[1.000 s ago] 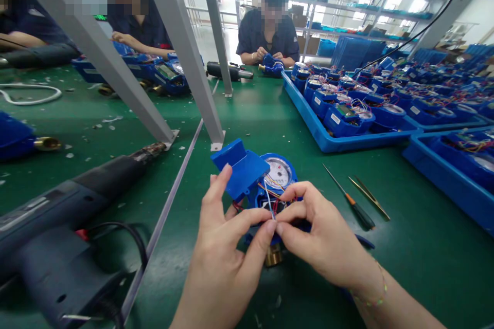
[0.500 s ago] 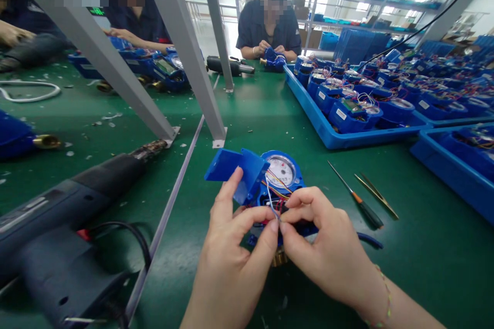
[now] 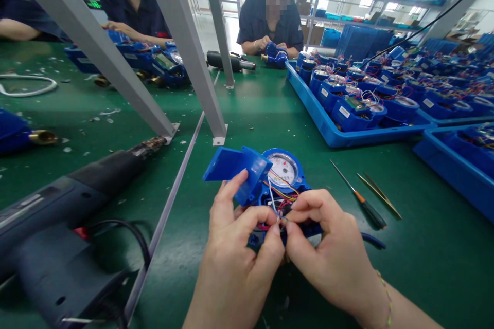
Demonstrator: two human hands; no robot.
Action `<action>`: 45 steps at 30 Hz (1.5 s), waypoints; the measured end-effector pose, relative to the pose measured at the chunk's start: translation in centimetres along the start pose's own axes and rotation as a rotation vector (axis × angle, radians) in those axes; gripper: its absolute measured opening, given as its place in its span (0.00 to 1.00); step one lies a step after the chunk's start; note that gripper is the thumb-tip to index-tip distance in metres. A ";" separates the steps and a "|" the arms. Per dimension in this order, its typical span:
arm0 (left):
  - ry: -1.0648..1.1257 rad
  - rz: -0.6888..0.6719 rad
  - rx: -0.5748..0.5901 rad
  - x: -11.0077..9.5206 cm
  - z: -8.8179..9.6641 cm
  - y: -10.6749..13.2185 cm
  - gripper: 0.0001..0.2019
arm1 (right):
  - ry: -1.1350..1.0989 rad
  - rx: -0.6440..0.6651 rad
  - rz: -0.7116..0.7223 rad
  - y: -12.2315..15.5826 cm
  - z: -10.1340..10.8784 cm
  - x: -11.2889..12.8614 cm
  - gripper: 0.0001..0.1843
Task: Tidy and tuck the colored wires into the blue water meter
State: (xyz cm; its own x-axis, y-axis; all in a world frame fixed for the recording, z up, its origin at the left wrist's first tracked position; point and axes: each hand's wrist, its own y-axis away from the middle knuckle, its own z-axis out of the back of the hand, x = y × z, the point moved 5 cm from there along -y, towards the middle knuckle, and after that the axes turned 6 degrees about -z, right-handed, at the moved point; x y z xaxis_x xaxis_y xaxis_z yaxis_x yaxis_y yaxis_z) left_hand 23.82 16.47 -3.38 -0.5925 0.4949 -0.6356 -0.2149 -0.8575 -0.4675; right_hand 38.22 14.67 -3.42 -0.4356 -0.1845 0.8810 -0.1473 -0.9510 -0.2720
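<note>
A blue water meter (image 3: 283,172) with a round white dial lies on the green table in front of me, its blue lid (image 3: 235,167) flipped open to the left. Thin white, red and yellow wires (image 3: 275,200) come out of its body. My left hand (image 3: 235,262) and my right hand (image 3: 328,252) meet over the meter, and both pinch the wires between thumb and forefinger. My left forefinger also rests against the open lid.
A dark heat gun (image 3: 57,231) lies at the left. A screwdriver (image 3: 357,195) and tweezers (image 3: 380,195) lie right of the meter. Blue trays (image 3: 320,123) filled with meters stand at the right. Grey frame legs (image 3: 181,46) stand ahead. People work across the table.
Both hands have slid slightly down the wires toward the meter body, still pinching. The view has shifted a little, with the lid leaning further to the left.
</note>
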 end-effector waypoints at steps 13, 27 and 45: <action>-0.102 -0.025 0.134 -0.8 0.2 -0.5 0.10 | -0.170 -0.063 -0.152 0.2 0.3 -1.5 0.14; -0.122 -0.057 0.195 -0.2 0.0 0.0 0.08 | -0.574 -0.171 -0.280 -0.6 0.8 -2.2 0.13; -0.022 -0.036 0.195 -0.4 -0.3 0.0 0.09 | -0.469 -0.172 -0.084 0.3 0.8 -1.6 0.09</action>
State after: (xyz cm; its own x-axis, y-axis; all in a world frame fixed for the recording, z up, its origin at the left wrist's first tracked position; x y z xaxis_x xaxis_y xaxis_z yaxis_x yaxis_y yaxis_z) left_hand 24.29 16.30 -3.31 -0.5979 0.5242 -0.6064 -0.3812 -0.8515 -0.3601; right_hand 39.55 14.52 -4.60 0.0245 -0.2380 0.9709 -0.3261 -0.9200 -0.2173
